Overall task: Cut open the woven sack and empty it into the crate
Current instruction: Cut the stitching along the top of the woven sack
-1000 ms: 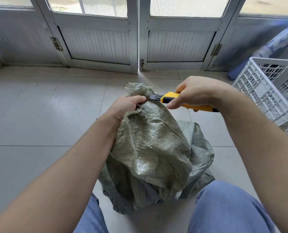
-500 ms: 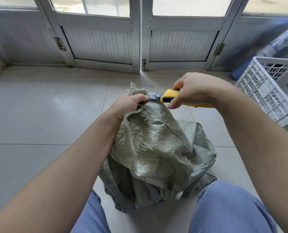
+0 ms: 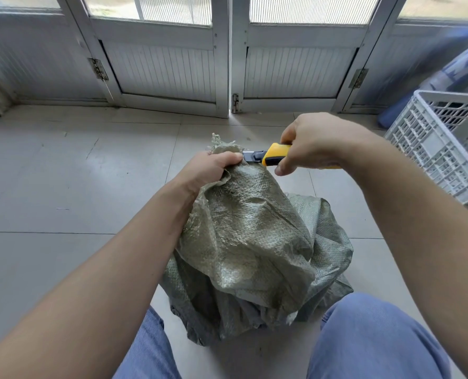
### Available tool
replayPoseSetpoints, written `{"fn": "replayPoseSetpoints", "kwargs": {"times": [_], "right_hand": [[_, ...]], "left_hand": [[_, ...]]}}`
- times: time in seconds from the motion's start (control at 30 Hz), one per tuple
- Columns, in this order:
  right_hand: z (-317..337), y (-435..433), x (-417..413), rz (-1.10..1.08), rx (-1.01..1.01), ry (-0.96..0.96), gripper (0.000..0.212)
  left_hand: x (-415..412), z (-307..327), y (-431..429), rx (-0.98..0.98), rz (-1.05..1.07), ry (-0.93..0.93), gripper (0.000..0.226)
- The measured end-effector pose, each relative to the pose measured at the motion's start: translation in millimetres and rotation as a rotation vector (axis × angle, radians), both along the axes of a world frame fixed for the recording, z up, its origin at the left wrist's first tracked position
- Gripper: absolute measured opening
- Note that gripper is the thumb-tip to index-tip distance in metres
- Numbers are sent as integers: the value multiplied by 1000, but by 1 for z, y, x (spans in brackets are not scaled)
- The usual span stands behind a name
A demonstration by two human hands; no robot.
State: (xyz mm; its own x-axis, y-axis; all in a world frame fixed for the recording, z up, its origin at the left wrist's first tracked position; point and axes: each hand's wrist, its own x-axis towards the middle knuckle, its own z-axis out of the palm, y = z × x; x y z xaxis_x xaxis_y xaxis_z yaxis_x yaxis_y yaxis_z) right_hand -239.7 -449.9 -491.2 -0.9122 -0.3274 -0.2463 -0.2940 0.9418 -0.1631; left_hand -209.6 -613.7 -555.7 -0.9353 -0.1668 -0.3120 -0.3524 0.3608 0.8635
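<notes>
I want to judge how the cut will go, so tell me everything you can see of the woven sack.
The woven sack is dull grey-green plastic weave, crumpled and slightly shiny, standing slumped on the tiled floor between the person's knees. Its neck is gathered into a bunch with a frayed tuft above. The left hand grips that neck; the right hand holds a yellow utility knife with its blade at the neck beside the left fingers. No opening shows, and the contents are hidden.
</notes>
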Motion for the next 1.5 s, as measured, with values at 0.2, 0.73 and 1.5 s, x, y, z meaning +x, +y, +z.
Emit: {"fn": "replayPoseSetpoints", "kwargs": {"times": [0.2, 0.73, 1.5], "right_hand": [[-3, -1, 0, 12, 8, 7, 34], [-8, 3, -8, -92, -324, -147, 36], [-10, 5, -8, -133, -325, -204, 31]], "left_hand": [[1, -4, -3, 52, -27, -15, 26], [-4, -16, -6, 100, -108, -85, 20], [-5, -26, -8, 160, 23, -79, 15]]}}
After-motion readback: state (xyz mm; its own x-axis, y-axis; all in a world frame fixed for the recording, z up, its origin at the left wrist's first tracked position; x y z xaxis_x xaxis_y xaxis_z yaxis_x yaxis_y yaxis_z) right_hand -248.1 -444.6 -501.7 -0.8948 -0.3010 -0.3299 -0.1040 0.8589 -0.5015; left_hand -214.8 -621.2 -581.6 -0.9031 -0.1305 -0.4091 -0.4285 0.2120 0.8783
